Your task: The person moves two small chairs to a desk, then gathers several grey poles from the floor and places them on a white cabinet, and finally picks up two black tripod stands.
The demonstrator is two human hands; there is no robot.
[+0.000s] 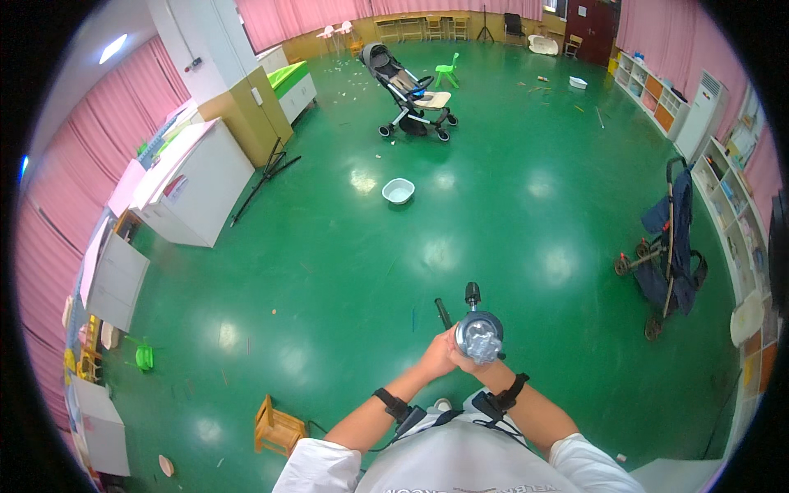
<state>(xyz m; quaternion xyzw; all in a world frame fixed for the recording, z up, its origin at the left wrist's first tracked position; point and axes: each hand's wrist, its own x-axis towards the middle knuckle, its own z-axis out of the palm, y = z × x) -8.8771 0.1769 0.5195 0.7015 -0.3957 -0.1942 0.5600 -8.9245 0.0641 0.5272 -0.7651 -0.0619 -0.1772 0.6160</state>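
Both of my hands are together in front of my body, around an upright thing with a round grey top, a black knob and a black rod, perhaps a folded tripod [480, 331]. Crinkled clear plastic shows on its top. My left hand [440, 355] is closed against its left side, close to the black rod [443, 313]. From below the round top, my right hand [477, 367] also closes on it, with most of its fingers hidden. Black straps circle both wrists.
A white basin [399, 191] sits on the green floor ahead, with a grey stroller [408, 94] beyond it. A folded blue stroller [670, 246] stands right. A black tripod [267, 177] lies by white cabinets [197, 189]. A wooden stool [279, 429] is near my left.
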